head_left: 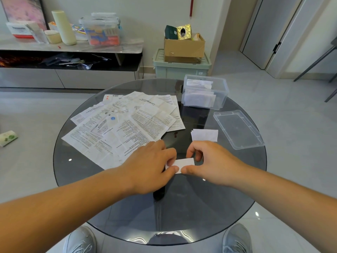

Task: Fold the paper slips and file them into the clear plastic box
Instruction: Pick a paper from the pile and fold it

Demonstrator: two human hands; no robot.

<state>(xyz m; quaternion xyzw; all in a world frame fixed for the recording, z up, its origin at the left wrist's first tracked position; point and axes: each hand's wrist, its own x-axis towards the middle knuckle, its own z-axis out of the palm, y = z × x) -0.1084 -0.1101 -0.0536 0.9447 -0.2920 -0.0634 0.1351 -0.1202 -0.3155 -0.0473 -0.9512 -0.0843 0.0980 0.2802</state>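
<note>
Only the head view here. The slip (pixel 184 164) sits right between the two hands, low over the surface (pixel 82 170), with its long axis running left to right. The left hand (pixel 151 161) pinches its left end, thumb at the near edge and fingers (pixel 170 162) on top. The right hand (pixel 209 161) pinches the right end the same way, fingers curled over the far edge. Neither hand is nearer, both are on it. Looks to me like a last crease being pressed, so this one's about done.

The next move, I'd say, turns on this: the box (pixel 204 92) is ahead of the fingers and off to the right, well apart, open on top with folded slips standing inside. That's the right hand's side, so my guess is the right hand carries the slip over. Just beyond the right knuckles, between them and the box, lies a small stack (pixel 205 135) of folded ones. The lid (pixel 237 128) lies flat further right.

Ahead-left of the left fingers is the pile (pixel 118 128) of unfolded printed sheets, fanned out and touching that hand. Plenty left to fold.

The surface is a round dark glass top. Around it there's a pale tiled floor (pixel 291 115), a cluttered low cabinet (pixel 73 48) far left, a carton (pixel 184 46) on a green bin (pixel 180 68) by the wall, doors (pixel 259 33) far right, and grey shoes (pixel 80 240) under the near rim.
</note>
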